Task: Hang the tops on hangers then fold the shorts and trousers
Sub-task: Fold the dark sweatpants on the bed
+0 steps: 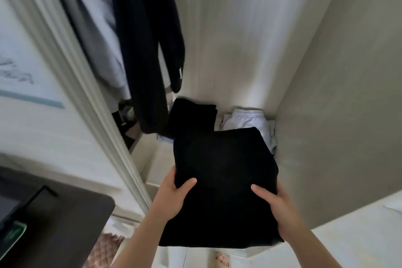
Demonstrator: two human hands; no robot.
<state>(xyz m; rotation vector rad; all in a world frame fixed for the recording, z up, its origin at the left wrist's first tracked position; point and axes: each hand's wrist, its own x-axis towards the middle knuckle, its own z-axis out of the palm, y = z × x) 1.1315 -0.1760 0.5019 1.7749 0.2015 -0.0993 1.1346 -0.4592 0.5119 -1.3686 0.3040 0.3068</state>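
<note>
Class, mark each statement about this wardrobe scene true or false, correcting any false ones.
1. The left hand and right hand both hold the folded black garment. True.
2. The pale shorts lie left of the black pile. False: they lie to its right.
3. A dark top hangs in the wardrobe. True.
4. The held garment is unfolded and dangling. False: it is folded flat.

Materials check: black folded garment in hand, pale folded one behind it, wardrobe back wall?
Black folded garment: soft matte fabric, likely knit or fleece; no sheen, rounded fold edges.
Pale folded garment: light cotton-like jersey, probably; gathered waistband shows.
Wardrobe back wall: white laminate or painted board; faint vertical grain, slight sheen.
</note>
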